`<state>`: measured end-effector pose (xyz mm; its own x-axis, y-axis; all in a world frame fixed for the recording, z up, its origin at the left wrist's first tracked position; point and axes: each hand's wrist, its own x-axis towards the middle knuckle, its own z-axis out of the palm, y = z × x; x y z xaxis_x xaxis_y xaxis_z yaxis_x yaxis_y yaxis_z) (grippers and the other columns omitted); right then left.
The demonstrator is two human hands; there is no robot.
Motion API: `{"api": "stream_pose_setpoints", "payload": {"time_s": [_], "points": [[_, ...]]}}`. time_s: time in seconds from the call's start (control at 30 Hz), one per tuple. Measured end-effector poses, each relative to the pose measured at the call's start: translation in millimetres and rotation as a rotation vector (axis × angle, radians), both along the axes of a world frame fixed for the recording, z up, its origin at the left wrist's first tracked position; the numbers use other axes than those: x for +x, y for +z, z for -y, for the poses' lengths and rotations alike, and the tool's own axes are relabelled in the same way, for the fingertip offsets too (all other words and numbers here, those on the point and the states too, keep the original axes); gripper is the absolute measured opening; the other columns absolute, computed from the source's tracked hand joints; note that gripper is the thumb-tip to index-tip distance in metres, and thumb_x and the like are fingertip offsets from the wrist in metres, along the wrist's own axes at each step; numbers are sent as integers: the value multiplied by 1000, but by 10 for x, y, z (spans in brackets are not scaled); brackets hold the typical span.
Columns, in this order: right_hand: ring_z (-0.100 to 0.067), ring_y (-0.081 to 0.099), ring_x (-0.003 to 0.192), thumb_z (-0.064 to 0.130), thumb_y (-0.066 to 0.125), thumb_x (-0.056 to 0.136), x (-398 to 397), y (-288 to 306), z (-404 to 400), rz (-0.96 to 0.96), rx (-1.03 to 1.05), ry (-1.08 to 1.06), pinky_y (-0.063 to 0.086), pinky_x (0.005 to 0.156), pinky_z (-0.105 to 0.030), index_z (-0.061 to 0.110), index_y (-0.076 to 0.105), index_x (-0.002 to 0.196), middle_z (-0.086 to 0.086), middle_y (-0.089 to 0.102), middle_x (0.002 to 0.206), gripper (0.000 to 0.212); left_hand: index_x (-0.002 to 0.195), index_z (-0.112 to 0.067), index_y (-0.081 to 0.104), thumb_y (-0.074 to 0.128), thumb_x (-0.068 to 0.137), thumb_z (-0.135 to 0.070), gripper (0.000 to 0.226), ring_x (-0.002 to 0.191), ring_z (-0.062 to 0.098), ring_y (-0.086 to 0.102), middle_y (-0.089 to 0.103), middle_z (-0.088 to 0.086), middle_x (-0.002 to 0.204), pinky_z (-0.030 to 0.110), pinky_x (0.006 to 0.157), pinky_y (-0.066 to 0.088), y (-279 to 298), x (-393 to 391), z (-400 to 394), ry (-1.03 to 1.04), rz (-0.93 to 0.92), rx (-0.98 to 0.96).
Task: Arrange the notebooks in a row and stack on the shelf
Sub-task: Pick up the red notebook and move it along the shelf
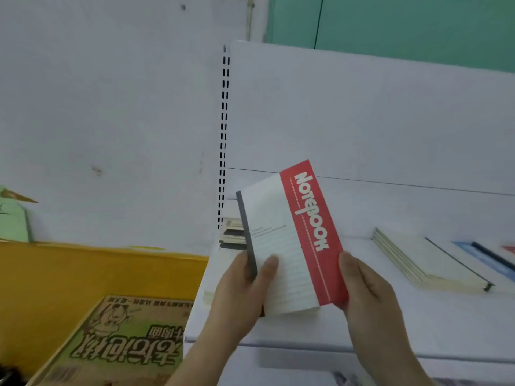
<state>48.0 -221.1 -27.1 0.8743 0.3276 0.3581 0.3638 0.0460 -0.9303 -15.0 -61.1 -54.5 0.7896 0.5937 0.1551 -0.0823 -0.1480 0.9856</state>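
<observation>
I hold a notebook [289, 240] with a white lined cover, a red band reading "Notebook" and a dark grey spine, tilted above the white shelf [348, 324]. My left hand [239, 291] grips its spine edge, thumb on the cover. My right hand [367, 291] grips the red edge. Behind the notebook, at the shelf's left end, a stack of notebooks [232, 235] is partly hidden. A second stack of cream-edged notebooks [429, 263] lies flat on the right, with more notebooks [485, 260] overlapping beyond it.
A slotted white upright [223, 135] and the white back panel [362, 112] bound the shelf. To the left lie a yellow surface [83, 274] and a green and brown printed box [117, 344]. The shelf's front edge runs below my hands.
</observation>
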Motion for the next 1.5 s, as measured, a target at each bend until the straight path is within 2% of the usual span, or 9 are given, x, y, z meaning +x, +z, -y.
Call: {"api": "stream_pose_setpoints", "payload": {"time_s": [0.1, 0.23, 0.37, 0.5, 0.67, 0.9, 1.13, 1.33, 1.5], "points": [[-17, 70, 85, 38, 43, 97, -35, -32, -52, -48, -13, 57, 54, 80, -32, 26, 75, 87, 1, 74, 88, 35, 120, -31, 58, 55, 99, -30, 21, 102, 18, 71, 74, -5, 108, 45, 87, 58, 2, -61, 26, -45, 227, -322], [3, 64, 92, 43, 34, 99, 169, -144, -92, 100, -177, 46, 45, 79, -10, 39, 69, 98, 20, 72, 94, 36, 117, -39, 56, 49, 102, -26, 21, 93, 4, 70, 73, -16, 103, 25, 73, 59, 10, -181, -17, 117, 252, -60], [-2, 25, 140, 62, 15, 96, 591, -557, -214, 590, -889, 46, 29, 114, -28, 40, 31, 144, 18, 35, 149, 55, 118, -39, 56, 50, 101, -26, 22, 90, -1, 69, 73, -20, 100, 16, 67, 54, -57, -337, -171, 241, 206, 14], [-5, 25, 140, 62, 9, 93, 759, -832, -358, 796, -1123, 128, 21, 116, -36, 38, 28, 145, 17, 32, 152, 61, 113, -38, 57, 51, 101, -26, 18, 87, 0, 69, 73, -18, 98, 21, 70, 52, -139, -422, -214, 261, 136, -12], [-1, 56, 86, 62, 13, 97, 702, -537, -260, 778, -947, 172, 34, 94, -23, 33, 59, 95, 16, 63, 91, 54, 114, -39, 56, 50, 101, -29, 18, 90, 4, 70, 74, -16, 100, 28, 75, 54, -162, -428, -231, 284, 107, 9], [-7, 53, 48, 55, 21, 95, 711, 33, 54, 775, -822, -226, 46, 46, -30, 30, 58, 103, 7, 57, 57, 45, 115, -39, 56, 50, 101, -30, 18, 89, 3, 70, 74, -16, 99, 29, 75, 53, -131, -429, -231, 307, 155, -17], [-6, 66, 67, 49, 40, 95, 230, 255, 171, 155, -125, -153, 46, 59, -22, 29, 66, 82, 17, 71, 75, 35, 110, -43, 56, 49, 102, -29, 18, 90, -3, 67, 71, -21, 99, 22, 74, 50, -139, -327, -144, 272, 164, -42], [3, 63, 68, 49, 35, 95, 129, -236, -102, -13, -153, -187, 43, 55, -10, 30, 66, 82, 17, 69, 73, 38, 110, -40, 55, 43, 102, -35, 15, 85, -9, 63, 69, -24, 93, 10, 60, 48, -62, -164, 190, 192, 217, -74], [-1, 64, 72, 50, 32, 95, 48, -423, -105, -69, -140, -259, 44, 59, -12, 30, 63, 87, 13, 68, 76, 38, 114, -41, 50, 46, 100, -30, 19, 96, -4, 63, 64, -30, 100, 17, 70, 56, -183, -27, 348, 101, 244, -22]]}}
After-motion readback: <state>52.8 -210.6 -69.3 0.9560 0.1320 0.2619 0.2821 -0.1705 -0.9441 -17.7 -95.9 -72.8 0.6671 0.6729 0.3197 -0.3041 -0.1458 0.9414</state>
